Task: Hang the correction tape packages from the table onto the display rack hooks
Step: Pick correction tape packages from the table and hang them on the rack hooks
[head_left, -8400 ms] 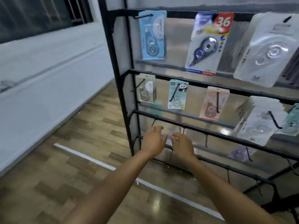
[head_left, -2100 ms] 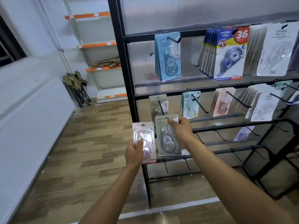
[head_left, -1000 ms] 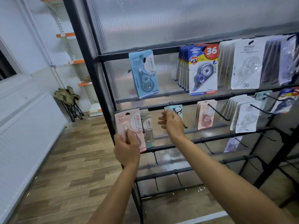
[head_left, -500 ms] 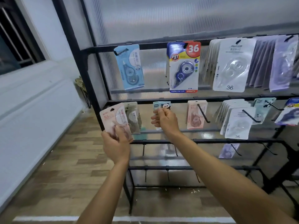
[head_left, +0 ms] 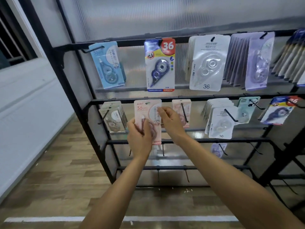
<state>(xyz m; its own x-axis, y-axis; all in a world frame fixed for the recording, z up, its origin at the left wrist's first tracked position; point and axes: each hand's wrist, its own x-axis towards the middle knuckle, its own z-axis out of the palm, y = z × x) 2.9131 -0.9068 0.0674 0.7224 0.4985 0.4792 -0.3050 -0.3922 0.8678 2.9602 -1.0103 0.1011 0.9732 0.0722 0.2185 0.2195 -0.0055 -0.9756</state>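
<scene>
Holding a pink pack (head_left: 147, 116) upright by its lower half, the left hand (head_left: 139, 139) grips it with curled fingers so the card's top stays free. Beside it, the right hand (head_left: 171, 122) pinches the pack's right edge, probably to steady the hang hole. The pack sits in front of the rack's (head_left: 173, 98) second bar, just left of the matching pink stack (head_left: 181, 111), which seems its likely home. Whether it has caught a hook, I can't tell. No tabletop shows.
</scene>
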